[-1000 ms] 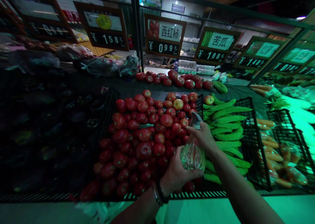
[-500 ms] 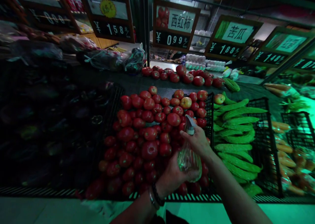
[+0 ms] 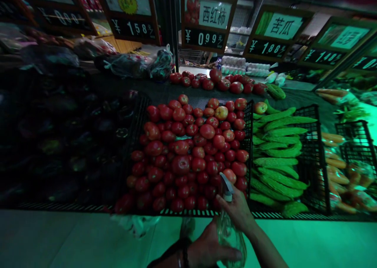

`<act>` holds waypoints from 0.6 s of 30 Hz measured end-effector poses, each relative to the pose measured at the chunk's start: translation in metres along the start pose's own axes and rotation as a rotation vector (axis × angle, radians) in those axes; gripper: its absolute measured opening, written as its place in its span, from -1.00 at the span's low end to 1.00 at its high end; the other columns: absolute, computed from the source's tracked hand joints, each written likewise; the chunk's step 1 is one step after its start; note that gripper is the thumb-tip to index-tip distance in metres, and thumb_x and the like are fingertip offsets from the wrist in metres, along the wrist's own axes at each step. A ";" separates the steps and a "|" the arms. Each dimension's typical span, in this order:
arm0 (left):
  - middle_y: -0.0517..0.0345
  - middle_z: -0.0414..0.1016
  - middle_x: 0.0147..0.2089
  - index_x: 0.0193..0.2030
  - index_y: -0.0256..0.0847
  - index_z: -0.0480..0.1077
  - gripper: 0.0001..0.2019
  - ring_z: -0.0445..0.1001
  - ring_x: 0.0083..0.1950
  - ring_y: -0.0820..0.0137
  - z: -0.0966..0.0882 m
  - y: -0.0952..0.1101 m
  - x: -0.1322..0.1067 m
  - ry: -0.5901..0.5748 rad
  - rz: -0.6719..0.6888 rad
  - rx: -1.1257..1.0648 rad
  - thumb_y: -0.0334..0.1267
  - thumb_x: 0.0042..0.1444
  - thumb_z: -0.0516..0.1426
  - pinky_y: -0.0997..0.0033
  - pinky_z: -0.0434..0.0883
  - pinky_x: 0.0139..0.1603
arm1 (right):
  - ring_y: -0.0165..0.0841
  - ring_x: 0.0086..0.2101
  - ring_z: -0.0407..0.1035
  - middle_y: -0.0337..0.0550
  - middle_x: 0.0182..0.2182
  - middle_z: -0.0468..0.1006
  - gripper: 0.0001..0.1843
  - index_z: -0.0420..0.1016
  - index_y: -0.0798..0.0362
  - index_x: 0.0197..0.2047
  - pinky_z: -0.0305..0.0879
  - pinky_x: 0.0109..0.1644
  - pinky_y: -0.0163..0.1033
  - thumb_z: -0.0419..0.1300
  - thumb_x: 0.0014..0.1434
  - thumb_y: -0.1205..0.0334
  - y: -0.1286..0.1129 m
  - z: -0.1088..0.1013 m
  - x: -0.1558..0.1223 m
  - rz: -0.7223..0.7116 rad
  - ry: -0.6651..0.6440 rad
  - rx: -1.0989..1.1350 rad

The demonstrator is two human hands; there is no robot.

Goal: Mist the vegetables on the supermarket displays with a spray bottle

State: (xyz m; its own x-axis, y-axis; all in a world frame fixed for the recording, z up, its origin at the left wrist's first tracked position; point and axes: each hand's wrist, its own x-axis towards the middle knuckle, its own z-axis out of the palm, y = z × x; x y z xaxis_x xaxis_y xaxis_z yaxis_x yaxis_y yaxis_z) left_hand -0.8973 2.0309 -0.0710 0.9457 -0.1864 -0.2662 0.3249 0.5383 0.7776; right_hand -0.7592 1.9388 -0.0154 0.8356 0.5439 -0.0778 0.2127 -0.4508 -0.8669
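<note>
While both hands meet low in the view, just in front of the produce stand, they share one thing: a clear spray bottle (image 3: 231,234). The right hand (image 3: 237,210) wraps the neck, its fingers (image 3: 226,200) closed just under the pale spray head (the nozzle points up and away toward the produce). The left hand (image 3: 210,250) cups the lower body of the bottle from the side, fingers curled shut against the clear plastic; a dark band sits on that wrist. What the bottle holds cannot be told in this dim light.

Just beyond the bottle stands a black mesh crate (image 3: 249,120) heaped full of red tomatoes (image 3: 191,150), a few paler ones near the back. The next crate (image 3: 316,158) to the right is filled with green bitter gourds (image 3: 277,158) lying lengthwise, and a further crate (image 3: 357,142) holds orange carrots (image 3: 334,162), some of them bagged. To the left the bins are too dark to make out.

Behind the crates a second row of tomatoes (image 3: 224,83) lies loose on the stand, near knotted plastic bags (image 3: 141,63). Price signs hang above, one (image 3: 207,22) reading 0.99 over the tomatoes and one (image 3: 278,32) reading 1.88 over the gourds.
</note>
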 end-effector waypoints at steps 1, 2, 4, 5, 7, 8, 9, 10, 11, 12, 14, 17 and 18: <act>-0.09 0.59 0.22 0.33 -0.08 0.37 0.03 0.57 0.27 -0.07 0.002 -0.010 -0.006 0.007 -0.032 0.019 -0.04 -0.31 0.65 -0.13 0.52 0.31 | -0.12 -0.22 0.61 -0.14 -0.21 0.74 -0.41 0.56 0.05 0.28 0.55 -0.04 -0.08 0.32 0.26 -0.03 0.007 0.003 -0.011 0.013 -0.003 0.020; -0.05 0.60 0.14 0.28 -0.09 0.40 0.00 0.58 0.21 -0.04 0.004 -0.020 -0.011 0.020 -0.061 0.040 -0.04 -0.35 0.66 -0.09 0.54 0.27 | -0.11 -0.17 0.62 -0.13 -0.16 0.75 -0.35 0.53 0.05 0.35 0.56 0.03 -0.07 0.33 0.25 0.00 0.014 0.005 -0.022 0.025 0.010 0.043; 0.04 0.59 0.03 0.18 -0.10 0.44 -0.05 0.58 0.16 0.00 0.007 -0.036 -0.022 0.041 -0.106 0.068 -0.06 -0.41 0.67 -0.06 0.54 0.25 | -0.10 -0.10 0.63 -0.11 -0.07 0.76 -0.29 0.48 0.03 0.42 0.55 0.13 -0.04 0.34 0.24 0.02 0.028 0.010 -0.044 0.049 0.043 0.090; 0.07 0.58 0.00 0.16 -0.11 0.44 -0.05 0.58 0.16 0.00 0.009 -0.043 -0.028 0.043 -0.122 0.074 -0.08 -0.43 0.67 -0.06 0.53 0.26 | -0.09 -0.07 0.63 -0.09 -0.04 0.76 -0.28 0.47 0.03 0.43 0.54 0.16 -0.03 0.33 0.24 0.02 0.034 0.012 -0.054 0.061 0.060 0.112; 0.07 0.58 -0.01 0.16 -0.13 0.43 -0.04 0.58 0.17 -0.01 0.013 -0.054 -0.038 0.035 -0.160 0.083 -0.08 -0.44 0.67 -0.09 0.52 0.28 | -0.09 -0.04 0.61 -0.07 0.00 0.75 -0.26 0.46 0.04 0.43 0.52 0.18 -0.01 0.32 0.23 -0.01 0.044 0.016 -0.073 0.080 0.076 0.150; 0.05 0.59 0.01 0.17 -0.14 0.43 -0.04 0.59 0.17 -0.03 0.014 -0.058 -0.044 0.027 -0.174 0.087 -0.08 -0.43 0.67 -0.11 0.51 0.29 | -0.09 -0.05 0.61 -0.07 -0.02 0.74 -0.25 0.45 0.06 0.42 0.52 0.15 -0.02 0.31 0.23 -0.03 0.048 0.018 -0.082 0.092 0.077 0.163; 0.01 0.60 0.04 0.19 -0.16 0.43 -0.02 0.58 0.19 -0.05 0.016 -0.063 -0.049 0.011 -0.181 0.092 -0.08 -0.42 0.67 -0.14 0.49 0.32 | -0.11 -0.08 0.60 -0.07 -0.06 0.74 -0.27 0.46 0.08 0.39 0.52 0.10 -0.04 0.30 0.23 -0.05 0.051 0.020 -0.090 0.106 0.074 0.170; -0.04 0.61 0.09 0.21 -0.17 0.42 -0.01 0.58 0.22 -0.08 0.018 -0.067 -0.054 -0.007 -0.177 0.092 -0.07 -0.42 0.68 -0.17 0.48 0.34 | -0.12 -0.13 0.59 -0.09 -0.11 0.73 -0.31 0.50 0.10 0.33 0.52 0.03 -0.07 0.29 0.23 -0.08 0.053 0.022 -0.098 0.121 0.072 0.173; -0.10 0.61 0.16 0.25 -0.18 0.42 0.02 0.56 0.27 -0.11 0.020 -0.071 -0.060 -0.026 -0.169 0.087 -0.06 -0.40 0.67 -0.20 0.45 0.37 | -0.15 -0.18 0.57 -0.11 -0.17 0.71 -0.38 0.54 0.11 0.23 0.50 -0.04 -0.11 0.29 0.23 -0.09 0.054 0.024 -0.105 0.132 0.064 0.175; -0.15 0.59 0.24 0.29 -0.19 0.41 0.04 0.53 0.33 -0.14 0.021 -0.076 -0.065 -0.039 -0.156 0.089 -0.05 -0.37 0.67 -0.23 0.42 0.41 | -0.18 -0.22 0.55 -0.14 -0.23 0.69 -0.47 0.57 0.09 0.12 0.47 -0.10 -0.14 0.29 0.23 -0.10 0.054 0.025 -0.113 0.139 0.052 0.175; -0.22 0.55 0.34 0.32 -0.20 0.41 0.07 0.48 0.40 -0.18 0.022 -0.087 -0.074 -0.036 -0.134 0.117 -0.03 -0.37 0.68 -0.30 0.36 0.48 | -0.24 -0.32 0.50 -0.19 -0.31 0.64 -0.62 0.55 0.06 -0.08 0.40 -0.19 -0.18 0.28 0.23 -0.08 0.054 0.029 -0.126 0.137 0.025 0.171; -0.24 0.56 0.34 0.28 -0.22 0.42 0.09 0.46 0.42 -0.22 0.022 -0.100 -0.086 -0.010 -0.103 0.147 0.04 -0.43 0.68 -0.37 0.31 0.52 | -0.29 -0.39 0.42 -0.26 -0.41 0.56 -0.71 0.51 0.03 -0.19 0.30 -0.27 -0.20 0.26 0.22 -0.03 0.053 0.038 -0.143 0.126 0.017 0.156; -0.24 0.57 0.32 0.27 -0.22 0.42 0.10 0.47 0.41 -0.23 0.022 -0.101 -0.090 -0.013 -0.099 0.148 0.06 -0.46 0.68 -0.37 0.32 0.52 | -0.30 -0.40 0.41 -0.27 -0.42 0.55 -0.72 0.50 0.02 -0.20 0.29 -0.28 -0.21 0.26 0.22 -0.03 0.052 0.042 -0.146 0.123 0.026 0.156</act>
State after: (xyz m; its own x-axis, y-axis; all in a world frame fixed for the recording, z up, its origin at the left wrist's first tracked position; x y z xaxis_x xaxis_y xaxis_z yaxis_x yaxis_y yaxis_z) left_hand -1.0150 1.9748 -0.1129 0.9089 -0.2432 -0.3387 0.4114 0.3906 0.8235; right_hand -0.8914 1.8650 -0.0699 0.8634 0.4724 -0.1770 0.0288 -0.3966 -0.9175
